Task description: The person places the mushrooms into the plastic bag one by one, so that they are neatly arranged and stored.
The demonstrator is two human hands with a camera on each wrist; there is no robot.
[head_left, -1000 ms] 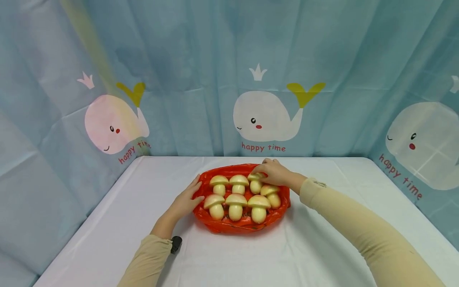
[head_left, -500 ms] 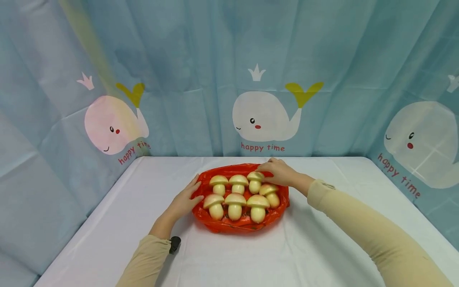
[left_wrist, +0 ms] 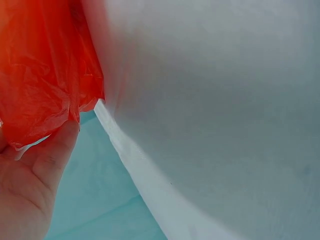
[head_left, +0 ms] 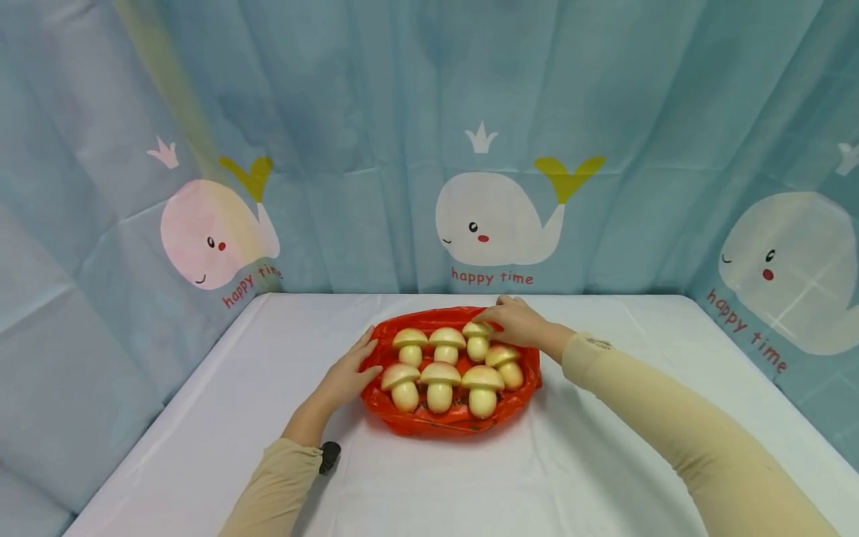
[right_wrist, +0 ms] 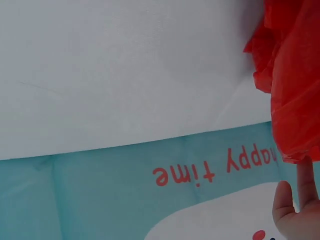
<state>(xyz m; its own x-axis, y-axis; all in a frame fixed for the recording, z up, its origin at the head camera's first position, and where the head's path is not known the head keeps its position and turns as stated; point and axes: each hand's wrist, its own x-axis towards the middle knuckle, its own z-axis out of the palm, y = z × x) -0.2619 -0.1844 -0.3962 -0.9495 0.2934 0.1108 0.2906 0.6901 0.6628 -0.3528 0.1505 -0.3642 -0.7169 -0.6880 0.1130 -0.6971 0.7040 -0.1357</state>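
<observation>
Several toy mushrooms with pale yellow caps stand in a shallow container lined with a red plastic bag (head_left: pixel 429 426). They form a back row and a front row, with one mushroom (head_left: pixel 506 365) leaning at the right end. My left hand (head_left: pixel 342 382) lies along the left side, fingers extended. In the left wrist view, a finger (left_wrist: pixel 57 152) touches the edge of the bag. My right hand (head_left: pixel 520 323) reaches over the right rim, its fingertips at the cap of the back-right mushroom (head_left: pixel 478 349). I cannot tell whether they grip it.
A white cloth covers the table (head_left: pixel 443 485) under the container. A blue curtain (head_left: pixel 349 224) printed with whales hangs behind it and along both sides. The left wrist wears a black band (head_left: pixel 329 457).
My right hand drew slightly right, off the back-right mushroom's cap, and has come back over it. My left hand stays at the left rim. The mushrooms keep almost the same positions.
</observation>
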